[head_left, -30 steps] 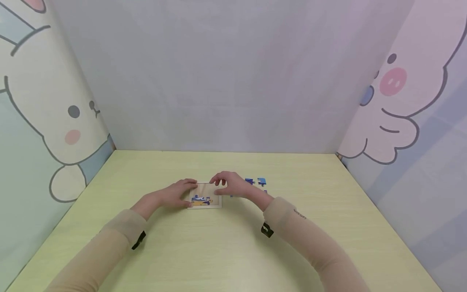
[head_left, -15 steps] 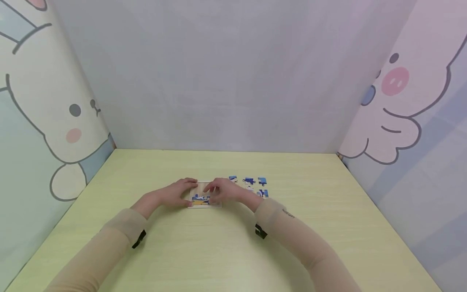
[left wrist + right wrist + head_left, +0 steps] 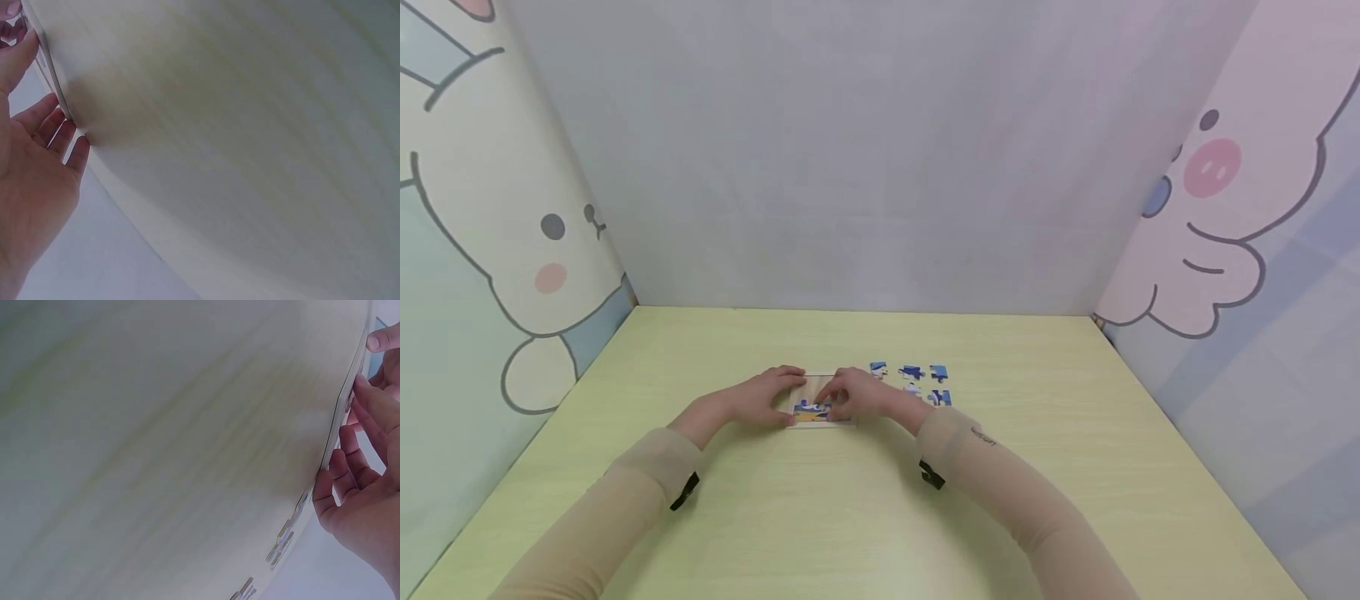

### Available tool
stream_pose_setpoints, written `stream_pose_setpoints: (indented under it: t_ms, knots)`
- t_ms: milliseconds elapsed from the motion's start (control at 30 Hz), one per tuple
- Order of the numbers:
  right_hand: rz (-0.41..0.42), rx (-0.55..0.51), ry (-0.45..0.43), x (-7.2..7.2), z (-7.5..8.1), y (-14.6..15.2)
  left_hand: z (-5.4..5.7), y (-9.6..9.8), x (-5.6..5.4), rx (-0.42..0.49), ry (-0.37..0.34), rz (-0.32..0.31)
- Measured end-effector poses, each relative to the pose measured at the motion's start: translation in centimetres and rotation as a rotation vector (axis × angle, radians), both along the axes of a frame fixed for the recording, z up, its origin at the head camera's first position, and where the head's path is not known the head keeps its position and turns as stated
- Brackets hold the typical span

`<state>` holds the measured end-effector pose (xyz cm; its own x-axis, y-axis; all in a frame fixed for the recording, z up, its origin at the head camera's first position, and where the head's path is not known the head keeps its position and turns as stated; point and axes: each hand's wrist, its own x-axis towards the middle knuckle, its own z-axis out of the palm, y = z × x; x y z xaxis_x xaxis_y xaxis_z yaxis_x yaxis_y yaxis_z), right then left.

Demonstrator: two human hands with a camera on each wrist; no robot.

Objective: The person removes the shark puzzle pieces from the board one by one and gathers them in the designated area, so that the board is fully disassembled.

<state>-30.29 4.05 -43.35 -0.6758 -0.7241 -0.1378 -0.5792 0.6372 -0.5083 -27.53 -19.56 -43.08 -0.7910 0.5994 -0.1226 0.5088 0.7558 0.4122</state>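
A small wooden puzzle tray (image 3: 807,387) with a pale rim lies flat on the table in the head view. Along its near side sit blue, white and yellow puzzle pieces (image 3: 807,413). My left hand (image 3: 752,400) holds the tray's left side, thumb at the near corner and fingers at the far one. In the left wrist view its fingertips touch the tray's edge (image 3: 55,81). Over the tray's right part, my right hand (image 3: 859,393) has thumb and index finger on a puzzle piece near the lower right. The hand covers most of that piece.
Several loose blue and white puzzle pieces (image 3: 912,372) lie right of the tray, behind the right wrist. They show edge-on in the right wrist view (image 3: 284,540). A grey cloth wall (image 3: 865,167) stands behind the pale yellow table (image 3: 820,517).
My right hand has come down and left onto the tray's lower right, its thumb and index finger drawing closer together. Loose pieces behind it are uncovered. My left hand stays put.
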Motion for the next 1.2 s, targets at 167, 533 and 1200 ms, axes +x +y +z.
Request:
stream_pose_setpoints:
  t_ms: [167,533,1200]
  knots:
    - [0.006,0.004,0.009,0.04,-0.05,-0.18,0.21,0.21,0.29,0.009,0.01,0.002]
    - [0.005,0.015,0.014,0.27,0.21,-0.54,-0.3,0.18,0.13,0.021,0.032,0.005]
    - [-0.025,-0.13,-0.116,0.25,0.07,-0.39,-0.12,0.25,0.08,0.026,0.03,0.003]
